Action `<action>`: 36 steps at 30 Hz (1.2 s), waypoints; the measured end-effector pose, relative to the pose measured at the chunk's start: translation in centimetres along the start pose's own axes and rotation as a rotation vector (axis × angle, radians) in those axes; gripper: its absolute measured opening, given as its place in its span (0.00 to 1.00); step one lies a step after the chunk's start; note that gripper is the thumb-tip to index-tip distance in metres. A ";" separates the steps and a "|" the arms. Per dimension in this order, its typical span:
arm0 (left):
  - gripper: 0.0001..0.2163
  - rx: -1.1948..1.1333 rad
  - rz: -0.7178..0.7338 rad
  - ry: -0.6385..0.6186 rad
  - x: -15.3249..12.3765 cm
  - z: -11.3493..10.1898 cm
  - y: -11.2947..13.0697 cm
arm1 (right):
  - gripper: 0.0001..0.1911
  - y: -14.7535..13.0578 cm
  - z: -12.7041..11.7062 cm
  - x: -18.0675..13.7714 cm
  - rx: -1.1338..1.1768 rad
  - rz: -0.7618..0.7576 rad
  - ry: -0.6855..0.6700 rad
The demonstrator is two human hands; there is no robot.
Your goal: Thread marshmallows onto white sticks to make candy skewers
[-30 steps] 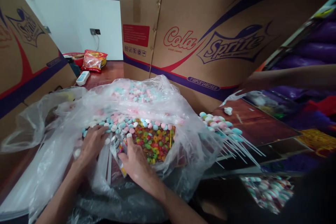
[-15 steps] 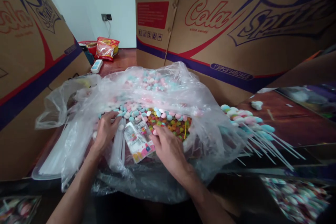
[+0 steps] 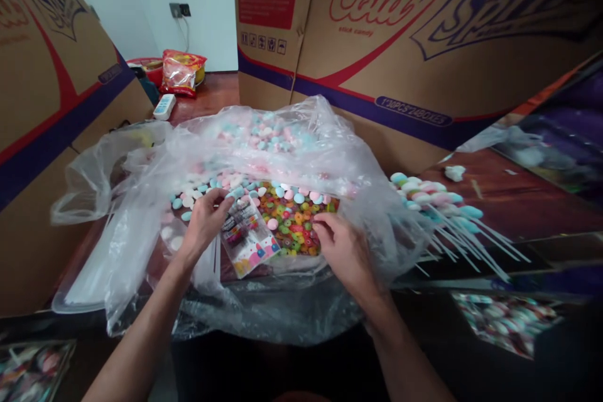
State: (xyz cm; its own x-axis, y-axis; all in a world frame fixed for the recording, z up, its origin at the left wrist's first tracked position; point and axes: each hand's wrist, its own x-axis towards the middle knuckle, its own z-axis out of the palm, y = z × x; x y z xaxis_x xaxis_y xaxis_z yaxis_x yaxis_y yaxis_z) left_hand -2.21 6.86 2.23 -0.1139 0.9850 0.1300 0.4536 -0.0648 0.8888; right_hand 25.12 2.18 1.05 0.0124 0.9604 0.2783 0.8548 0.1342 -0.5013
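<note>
A large clear plastic bag (image 3: 301, 157) lies open in front of me, full of pastel pink, blue and white candies (image 3: 226, 188) and small multicoloured ring candies (image 3: 292, 226). My left hand (image 3: 205, 223) pinches the top edge of a small printed clear packet (image 3: 247, 239) that rests on the bag. My right hand (image 3: 343, 251) sits at the edge of the ring candies, fingers curled down into them; what they hold is hidden.
Tall cardboard cartons printed "Cola" (image 3: 377, 31) stand behind and at the left (image 3: 42, 88). Pastel lollipops on white sticks (image 3: 438, 201) lie on the wooden table at the right. A snack bag (image 3: 181, 72) and a white remote (image 3: 163, 107) sit at the back.
My left hand has moved right onto the small packet and taken its top edge. My right hand has let go of the packet and shifted right onto the ring candies.
</note>
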 end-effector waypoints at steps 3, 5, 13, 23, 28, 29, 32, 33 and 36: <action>0.11 -0.039 0.005 -0.017 -0.5 0.4 -0.2 | 0.12 0.9 -0.5 0.1 -0.057 0.048 0.006; 0.11 -0.074 -0.006 -0.016 -0.7 0.4 -0.4 | 0.12 1.0 -0.7 0.0 -0.073 0.059 0.038; 0.13 -0.077 -0.083 0.117 -1.8 -1.6 -1.5 | 0.12 -4.2 1.2 -1.6 0.174 -0.234 0.016; 0.13 0.209 -0.119 0.228 -5.7 -5.5 -2.5 | 0.11 -10.6 3.5 -3.4 -0.072 -0.233 -0.164; 0.12 0.426 -0.079 0.287 -7.4 -6.6 -3.5 | 0.13 -16.1 5.7 -2.6 -0.062 -0.382 -0.500; 0.13 0.436 -0.070 0.287 -7.5 -6.8 -3.6 | 0.14 -17.2 6.3 -2.4 -0.092 -0.362 -0.521; 0.13 0.395 -0.052 0.268 -7.5 -7.1 -3.9 | 0.18 -19.3 7.7 -1.7 -0.153 -0.282 -0.556; 0.13 0.373 -0.054 0.266 -7.3 -7.1 -3.9 | 0.18 -19.5 8.0 -1.4 -0.155 -0.259 -0.577; 0.13 0.301 -0.095 0.271 -6.6 -7.1 -3.9 | 0.17 -18.7 8.1 -0.6 -0.085 -0.163 -0.651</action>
State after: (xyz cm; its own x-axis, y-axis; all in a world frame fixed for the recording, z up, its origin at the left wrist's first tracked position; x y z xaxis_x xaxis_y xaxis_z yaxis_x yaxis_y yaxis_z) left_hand -9.49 -0.54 1.03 -0.3779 0.9039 0.2006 0.6636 0.1133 0.7394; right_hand 4.93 1.07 3.67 -0.4129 0.8841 -0.2188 0.8572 0.2960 -0.4215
